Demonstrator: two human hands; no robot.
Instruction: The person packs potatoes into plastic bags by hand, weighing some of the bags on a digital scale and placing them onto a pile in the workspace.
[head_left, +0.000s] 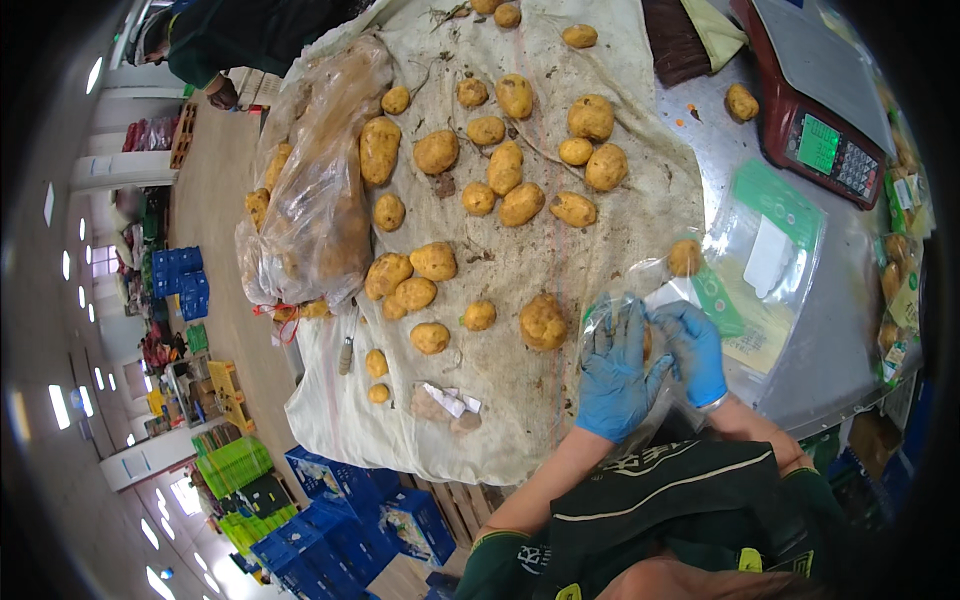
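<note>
Both my hands wear blue gloves and work at a clear plastic bag (652,272) with a green printed panel, at the near right of the cloth. My left hand (620,375) lies on the bag, its fingers stretched out. Close beside it, my right hand (692,350) has its fingers curled in on the bag's film; the fingertips are partly hidden. One potato (685,258) shows through the film beyond my fingers, and a bit of another shows between my hands. Just left of my left hand sits a large potato (543,322).
Several loose potatoes (505,167) lie across the soil-stained cloth (520,400). A big clear sack (320,190) of potatoes stands at the left. Flat green-printed bags (775,235) and a red scale (815,110) are at the right. Another person (235,40) stands at far left.
</note>
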